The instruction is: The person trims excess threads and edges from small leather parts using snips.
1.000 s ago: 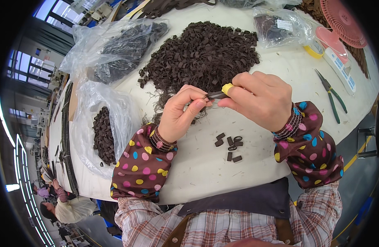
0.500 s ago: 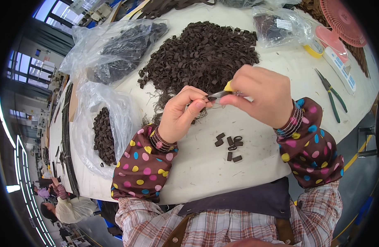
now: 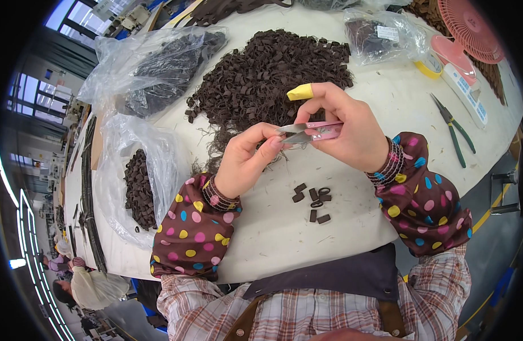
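Fingers of the left hand (image 3: 240, 163) pinched together at the blade tips of pink-handled snips (image 3: 326, 130); cannot tell what sits between them. Right hand (image 3: 352, 133) has fingers clamped on the snips, yellow-wrapped fingertip (image 3: 300, 92) raised clear. Clear bag (image 3: 171, 156) at left, mouth open, holds small brown loops (image 3: 140, 193). Far-left bag (image 3: 115, 54): dark material. Far-right bag (image 3: 413, 41), white-labelled: dark contents, unclear. Heap of brown loops (image 3: 273, 68) lies uncontained on counter (image 3: 273, 241), beyond the hands; loose loops (image 3: 313, 194) nearer.
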A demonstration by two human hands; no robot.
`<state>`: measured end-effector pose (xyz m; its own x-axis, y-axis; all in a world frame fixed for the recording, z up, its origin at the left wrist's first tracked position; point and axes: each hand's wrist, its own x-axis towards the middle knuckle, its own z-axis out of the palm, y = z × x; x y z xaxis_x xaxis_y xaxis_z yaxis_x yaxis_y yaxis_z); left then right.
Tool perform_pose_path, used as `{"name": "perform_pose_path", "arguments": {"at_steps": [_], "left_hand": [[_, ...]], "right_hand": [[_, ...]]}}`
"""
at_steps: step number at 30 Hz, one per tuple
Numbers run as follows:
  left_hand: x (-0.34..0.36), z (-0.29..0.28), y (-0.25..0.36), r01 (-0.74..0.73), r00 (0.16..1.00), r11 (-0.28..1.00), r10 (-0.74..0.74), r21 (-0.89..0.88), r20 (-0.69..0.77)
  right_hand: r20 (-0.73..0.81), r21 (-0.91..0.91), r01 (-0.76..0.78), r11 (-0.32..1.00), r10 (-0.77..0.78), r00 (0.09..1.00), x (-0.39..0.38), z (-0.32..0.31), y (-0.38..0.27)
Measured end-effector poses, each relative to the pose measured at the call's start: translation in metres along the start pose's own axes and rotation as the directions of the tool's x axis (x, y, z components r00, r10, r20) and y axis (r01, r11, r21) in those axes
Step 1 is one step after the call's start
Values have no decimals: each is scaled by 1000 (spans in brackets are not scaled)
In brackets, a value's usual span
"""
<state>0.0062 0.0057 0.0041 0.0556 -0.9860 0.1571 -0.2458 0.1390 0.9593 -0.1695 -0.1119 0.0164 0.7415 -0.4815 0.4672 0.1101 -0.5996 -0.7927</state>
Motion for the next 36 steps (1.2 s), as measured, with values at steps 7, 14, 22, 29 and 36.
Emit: {"name": "perform_pose_path", "arguments": {"at_steps": [7, 14, 22, 29, 36], "left_hand": [[5, -1, -12, 202, 979, 968, -204, 147, -6], [7, 8, 0, -31, 988, 999, 26, -31, -152], [7, 12, 4, 0, 984, 997, -13, -72, -179], [6, 23, 9, -19, 959, 995, -10, -100, -282], [5, 22, 8, -142, 905, 870, 308, 472, -295]], "right_hand": [[-69, 354, -169, 920, 206, 976, 1, 6, 9], [-55, 573, -301, 763, 402, 914, 0, 13, 2], [-74, 326, -208, 922, 244, 967, -3, 16, 2], [-133, 380, -218, 899, 286, 949, -6, 18, -1], [-73, 510, -290, 810, 376, 924, -5, 23, 1]]}}
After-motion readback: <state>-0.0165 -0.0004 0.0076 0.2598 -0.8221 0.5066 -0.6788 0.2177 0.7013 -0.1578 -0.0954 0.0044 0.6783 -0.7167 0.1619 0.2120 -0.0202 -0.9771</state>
